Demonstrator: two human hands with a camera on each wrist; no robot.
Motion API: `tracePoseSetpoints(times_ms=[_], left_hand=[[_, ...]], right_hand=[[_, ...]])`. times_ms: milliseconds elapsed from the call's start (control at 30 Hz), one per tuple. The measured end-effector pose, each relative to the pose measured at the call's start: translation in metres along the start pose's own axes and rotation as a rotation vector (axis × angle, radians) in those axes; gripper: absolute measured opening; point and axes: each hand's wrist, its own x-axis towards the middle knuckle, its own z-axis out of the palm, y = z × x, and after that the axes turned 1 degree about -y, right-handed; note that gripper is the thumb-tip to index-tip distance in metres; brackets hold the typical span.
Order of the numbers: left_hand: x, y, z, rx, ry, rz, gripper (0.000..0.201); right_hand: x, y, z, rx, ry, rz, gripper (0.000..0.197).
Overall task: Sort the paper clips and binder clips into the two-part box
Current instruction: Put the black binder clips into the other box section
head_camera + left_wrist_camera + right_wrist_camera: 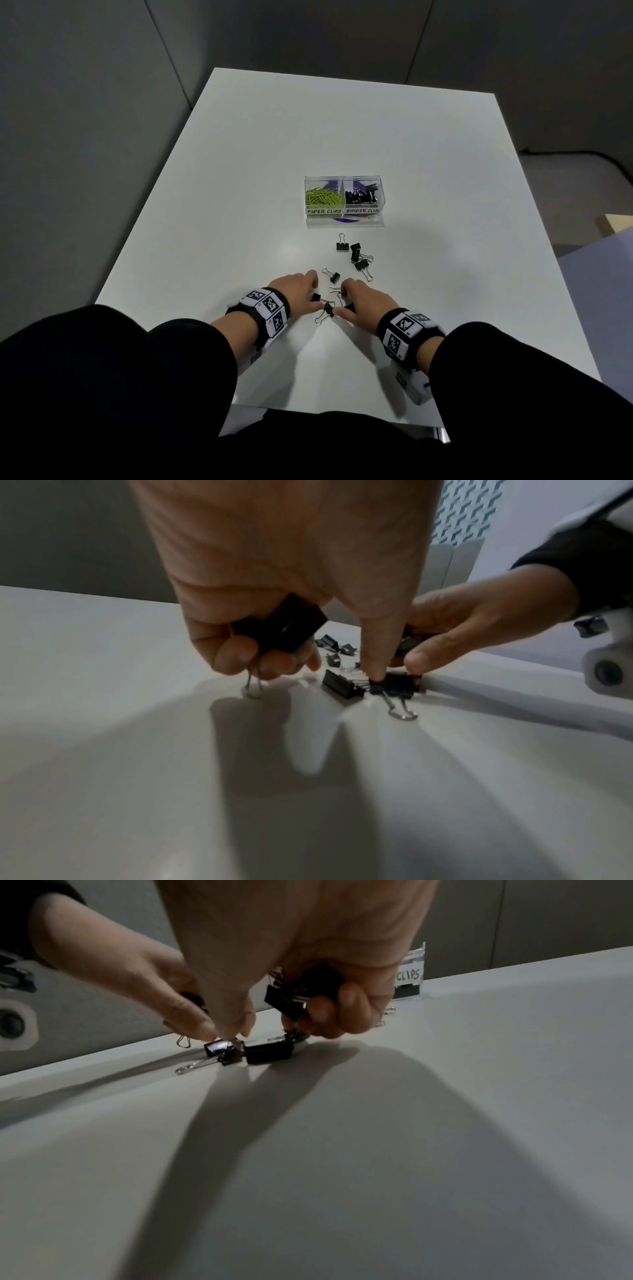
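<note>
A clear two-part box [344, 219] stands mid-table, with green paper clips [322, 198] in its left part and black binder clips [361, 198] in its right. My left hand [308, 291] curls round a black binder clip [281, 631], and its thumb tip touches another binder clip [397, 685] lying on the table. My right hand [347, 301] grips binder clips [298, 995] in its curled fingers, and its thumb reaches down to the same table clip [222, 1050]. Both hands meet over that clip [328, 310].
Several loose binder clips [356, 255] lie between my hands and the box, one [334, 274] just beyond my fingers. Another clip [341, 687] lies beside the touched one. The white table [239, 171] has its front edge under my forearms.
</note>
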Motion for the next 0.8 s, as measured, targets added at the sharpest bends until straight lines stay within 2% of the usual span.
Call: tracePoseSetpoints(times_ms=[100,233,400,533,633,800], left_hand=[[0.002,-0.002,0.002,0.030,-0.062,0.017,0.040],[0.005,-0.001,0.001,0.035,-0.061,0.024,0.037],[0.013,-0.004,-0.008,-0.048,-0.104,0.016,0.038],[0.023,-0.012,-0.023,-0.108,-0.127,0.023,0.037],[0.032,-0.015,-0.040,-0.120,-0.103,0.046,0.035],[0.050,-0.011,-0.088,-0.095,0.018,0.129,0.032]], right_hand=[[0.002,0.003,-0.002,0.004,0.001,0.028,0.043],[0.004,0.005,-0.006,-0.024,0.017,0.015,0.034],[0.005,0.008,-0.007,-0.110,0.023,-0.003,0.028],[0.009,0.018,-0.014,-0.094,0.009,0.020,0.029],[0.015,0.026,-0.028,-0.066,-0.008,0.012,0.025],[0.034,0.032,-0.081,-0.062,0.088,-0.026,0.015]])
